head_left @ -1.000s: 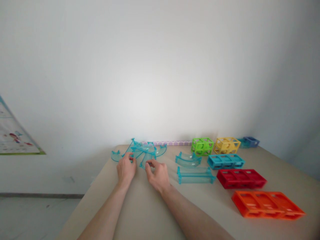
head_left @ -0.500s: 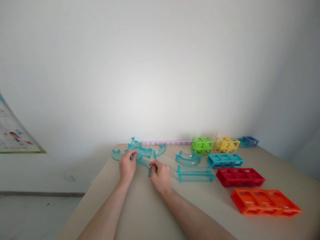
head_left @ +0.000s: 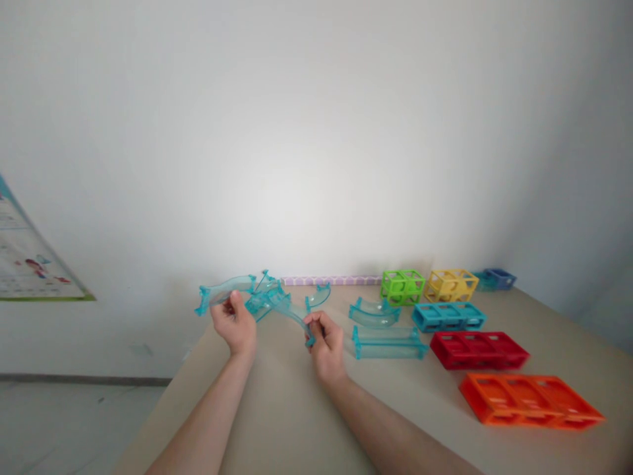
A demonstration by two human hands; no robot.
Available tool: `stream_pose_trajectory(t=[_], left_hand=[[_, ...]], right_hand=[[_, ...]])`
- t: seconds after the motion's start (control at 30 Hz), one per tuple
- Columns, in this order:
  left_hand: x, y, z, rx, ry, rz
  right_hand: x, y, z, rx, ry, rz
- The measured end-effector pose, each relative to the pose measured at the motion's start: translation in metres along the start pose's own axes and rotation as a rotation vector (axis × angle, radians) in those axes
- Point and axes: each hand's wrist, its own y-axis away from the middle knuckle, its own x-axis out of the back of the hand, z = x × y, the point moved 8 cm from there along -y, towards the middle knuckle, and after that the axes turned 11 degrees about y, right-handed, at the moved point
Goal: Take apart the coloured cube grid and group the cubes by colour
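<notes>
My left hand [head_left: 235, 323] is closed on a clear teal track piece [head_left: 228, 287], held up at the table's far left with its flared end pointing left. My right hand [head_left: 326, 343] pinches the near end of another clear teal track piece, a curved one [head_left: 293, 311], which slopes away toward the pile. Between and behind the hands, more teal track pieces [head_left: 267, 287] overlap, so their outlines are hard to separate. A small curved track piece [head_left: 318, 298] lies just beyond my right hand.
Right of my hands lie a curved teal track [head_left: 374, 313] and a straight one [head_left: 390, 343]. Farther right stand green [head_left: 402, 287], yellow [head_left: 451, 285], blue [head_left: 448, 317], red [head_left: 479, 350] and orange [head_left: 529, 400] open-frame blocks. A purple patterned strip [head_left: 331, 280] runs along the wall.
My left hand has moved left and lifted a track piece out of the pile. My right hand has shifted slightly right and raised the curved piece's near end.
</notes>
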Motion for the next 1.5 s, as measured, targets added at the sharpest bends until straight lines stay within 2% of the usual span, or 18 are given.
stream_pose_trajectory(t=[0.13, 0.23, 0.3, 0.37, 0.43, 0.5, 0.6, 0.7, 0.77, 0.83, 1.03, 1.17, 1.23, 1.37, 1.5], left_hand=[[0.005, -0.001, 0.011, -0.028, -0.011, 0.018], [0.001, 0.003, 0.016, -0.029, -0.019, -0.084], [-0.002, 0.005, 0.016, -0.037, -0.041, -0.155], [-0.003, 0.006, 0.016, -0.065, -0.09, -0.203], [-0.004, 0.006, 0.015, -0.097, -0.141, -0.239], [-0.004, 0.005, 0.015, -0.119, -0.172, -0.253], [-0.001, 0.003, 0.02, -0.151, -0.192, -0.212], [0.0, 0.006, 0.031, -0.158, -0.113, -0.185], [-0.006, 0.011, 0.032, -0.043, 0.05, -0.258], [-0.019, 0.021, 0.028, 0.149, 0.225, -0.395], [-0.048, 0.064, 0.021, 0.573, 0.462, -0.752], [-0.057, 0.093, 0.025, 0.842, 0.604, -0.866], [-0.059, 0.102, 0.035, 0.879, 0.645, -0.9], [-0.062, 0.113, 0.056, 0.867, 0.701, -1.006], [-0.062, 0.112, 0.06, 0.865, 0.715, -0.98]], right_hand=[[0.019, 0.032, -0.027, 0.102, 0.055, 0.013], [0.027, 0.058, -0.037, 0.144, 0.132, -0.111], [0.031, 0.067, -0.032, 0.088, 0.138, -0.197], [0.036, 0.069, -0.021, -0.039, 0.075, -0.213], [0.04, 0.066, -0.013, -0.145, -0.023, -0.172], [0.041, 0.061, -0.013, -0.186, -0.133, -0.148], [0.037, 0.056, -0.021, -0.21, -0.332, -0.169], [0.037, 0.055, -0.026, -0.264, -0.495, -0.167], [0.037, 0.054, -0.026, -0.296, -0.549, -0.168], [0.037, 0.051, -0.023, -0.312, -0.544, -0.186], [0.04, 0.044, -0.006, -0.304, -0.314, -0.172], [0.043, 0.043, -0.001, -0.297, -0.226, -0.12], [0.043, 0.043, -0.002, -0.303, -0.224, -0.108], [0.043, 0.043, -0.003, -0.318, -0.178, -0.115], [0.043, 0.041, -0.003, -0.302, -0.135, -0.113]])
